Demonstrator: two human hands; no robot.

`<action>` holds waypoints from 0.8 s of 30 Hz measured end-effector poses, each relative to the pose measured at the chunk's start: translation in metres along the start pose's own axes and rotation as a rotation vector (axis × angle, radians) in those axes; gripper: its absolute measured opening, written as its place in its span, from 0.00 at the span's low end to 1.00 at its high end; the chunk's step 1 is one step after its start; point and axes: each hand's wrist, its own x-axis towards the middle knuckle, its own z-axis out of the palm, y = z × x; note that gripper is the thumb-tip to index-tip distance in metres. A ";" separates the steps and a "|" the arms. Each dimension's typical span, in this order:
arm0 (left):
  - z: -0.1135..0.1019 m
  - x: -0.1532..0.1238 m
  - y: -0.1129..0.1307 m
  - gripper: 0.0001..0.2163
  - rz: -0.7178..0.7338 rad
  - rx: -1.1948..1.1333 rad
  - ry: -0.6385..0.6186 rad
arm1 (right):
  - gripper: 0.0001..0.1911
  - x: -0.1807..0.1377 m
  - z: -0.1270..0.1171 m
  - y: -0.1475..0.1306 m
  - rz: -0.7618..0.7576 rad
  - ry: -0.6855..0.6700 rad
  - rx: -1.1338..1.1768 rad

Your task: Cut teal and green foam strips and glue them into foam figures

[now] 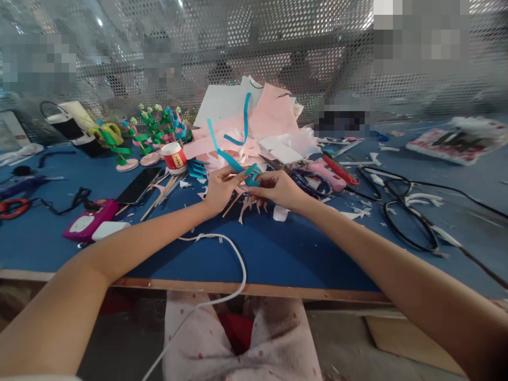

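Over the middle of the blue table, my left hand (220, 189) pinches a blue paper strip (230, 161), whose long tail rises up and to the left. Close beside it, my right hand (280, 189) has thumb and fingers closed on the curled end of the same strip. A thin wooden stick (232, 205) slants down below my hands; whether it is held I cannot tell. Another blue strip (245, 121) lies on pink and white paper sheets (278, 111) behind. Cut blue paper pieces (197, 169) sit left of my hands, near a red and white cup (173, 157).
Several green-and-blue paper spirals on round pink bases (127, 164) stand at back left. A phone (139, 185), loose sticks (161, 197) and a magenta box (92, 221) lie left. A pink glue gun (327, 174) and black cables (413, 211) lie right. A white cable (242, 264) crosses the front edge.
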 end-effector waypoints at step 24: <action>0.000 -0.008 0.003 0.23 -0.175 -0.141 -0.310 | 0.17 0.002 -0.004 0.009 -0.217 0.147 -0.077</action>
